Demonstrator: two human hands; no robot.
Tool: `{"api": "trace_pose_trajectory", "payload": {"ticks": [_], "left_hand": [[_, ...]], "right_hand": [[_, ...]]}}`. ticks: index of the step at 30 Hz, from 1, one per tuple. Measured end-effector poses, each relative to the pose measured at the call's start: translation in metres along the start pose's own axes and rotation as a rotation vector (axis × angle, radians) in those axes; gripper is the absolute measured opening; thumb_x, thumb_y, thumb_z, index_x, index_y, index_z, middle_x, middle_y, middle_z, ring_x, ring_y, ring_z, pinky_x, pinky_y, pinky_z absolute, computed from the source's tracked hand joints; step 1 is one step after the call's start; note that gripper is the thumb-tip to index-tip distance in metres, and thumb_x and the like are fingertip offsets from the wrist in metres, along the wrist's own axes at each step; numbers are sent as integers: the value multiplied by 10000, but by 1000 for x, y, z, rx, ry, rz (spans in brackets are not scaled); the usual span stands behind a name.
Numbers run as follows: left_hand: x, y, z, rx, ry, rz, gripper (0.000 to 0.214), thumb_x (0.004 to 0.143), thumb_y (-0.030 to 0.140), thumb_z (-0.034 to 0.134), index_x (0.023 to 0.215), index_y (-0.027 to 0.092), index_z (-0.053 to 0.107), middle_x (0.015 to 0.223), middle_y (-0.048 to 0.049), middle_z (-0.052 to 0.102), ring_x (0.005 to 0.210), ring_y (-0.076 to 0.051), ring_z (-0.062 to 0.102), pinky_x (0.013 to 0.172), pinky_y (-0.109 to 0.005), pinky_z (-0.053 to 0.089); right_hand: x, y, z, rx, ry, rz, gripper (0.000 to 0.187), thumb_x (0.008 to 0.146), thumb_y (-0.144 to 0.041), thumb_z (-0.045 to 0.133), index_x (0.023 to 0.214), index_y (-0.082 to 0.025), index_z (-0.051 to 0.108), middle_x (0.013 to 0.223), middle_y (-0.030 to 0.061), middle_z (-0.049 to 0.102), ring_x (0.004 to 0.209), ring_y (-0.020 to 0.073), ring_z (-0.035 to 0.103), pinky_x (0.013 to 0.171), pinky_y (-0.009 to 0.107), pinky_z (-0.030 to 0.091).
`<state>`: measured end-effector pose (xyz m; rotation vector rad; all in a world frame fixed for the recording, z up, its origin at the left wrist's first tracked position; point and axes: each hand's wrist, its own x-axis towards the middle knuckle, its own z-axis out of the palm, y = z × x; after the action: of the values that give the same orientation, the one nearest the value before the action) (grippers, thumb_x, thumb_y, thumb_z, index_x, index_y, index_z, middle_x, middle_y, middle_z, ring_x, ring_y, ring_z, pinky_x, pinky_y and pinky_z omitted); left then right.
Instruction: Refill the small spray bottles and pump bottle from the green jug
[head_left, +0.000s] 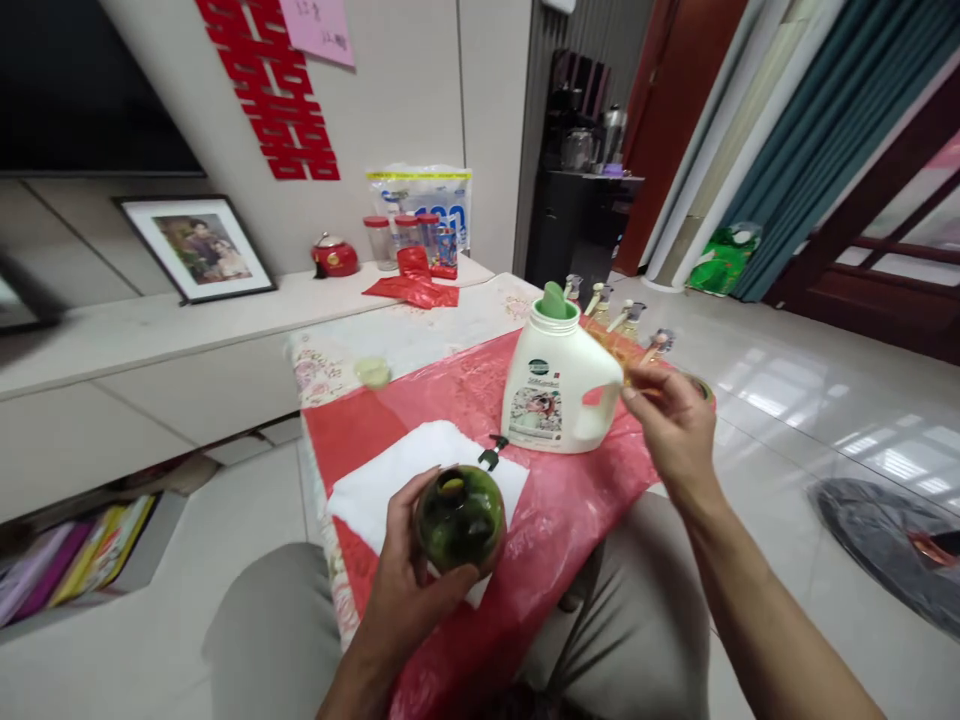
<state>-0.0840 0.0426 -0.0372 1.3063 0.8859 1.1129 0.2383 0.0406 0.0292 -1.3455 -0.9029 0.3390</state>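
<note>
My left hand (409, 590) is wrapped round a dark green round bottle (459, 517), held upright above a white cloth (420, 475) on the red plastic sheet (570, 500). My right hand (671, 425) is pinched on a thin orange-brown piece (626, 365) that I cannot make out, just right of a white detergent jug (555, 385) with a green cap (556, 302). A small black pump part (493, 452) lies between the jug and the green bottle.
Several small pump bottles (611, 315) stand behind the jug. A pale green lid (373, 372) lies on the floral tablecloth. The long white cabinet behind holds a framed photo (199, 247), red teapot (335, 257), jars (409, 235) and red bags. Glossy tiled floor lies to the right.
</note>
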Motion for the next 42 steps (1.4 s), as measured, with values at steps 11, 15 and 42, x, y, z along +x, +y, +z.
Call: {"api": "trace_pose_trajectory", "payload": {"ticks": [11,15,42], "left_hand": [[-7,-18,23,8,-293,58,930,643,335,957,1427,306,458,1451,-92,583,1355,-346,573,1155,-531,486],[2,-32,29,53,-232,140,948,660,319,942,1459,310,431,1470,-104,553,1375,-351,554,1175,-564,463],[4,-57,32,78,1,201,937,711,428,914,1483,236,420,1493,-152,543,1379,-375,549,1202,-596,415]], "right_hand": [[49,65,6,-138,-196,76,337,594,-308,823,909,-208,755,900,8,761,800,190,671,803,355,556],[58,71,22,-75,-115,67,239,561,-268,748,788,-211,700,701,-36,683,609,141,582,602,291,496],[49,-60,-33,-614,-155,-570,141,630,-245,643,736,-156,670,649,-4,538,585,106,442,538,271,364]]}}
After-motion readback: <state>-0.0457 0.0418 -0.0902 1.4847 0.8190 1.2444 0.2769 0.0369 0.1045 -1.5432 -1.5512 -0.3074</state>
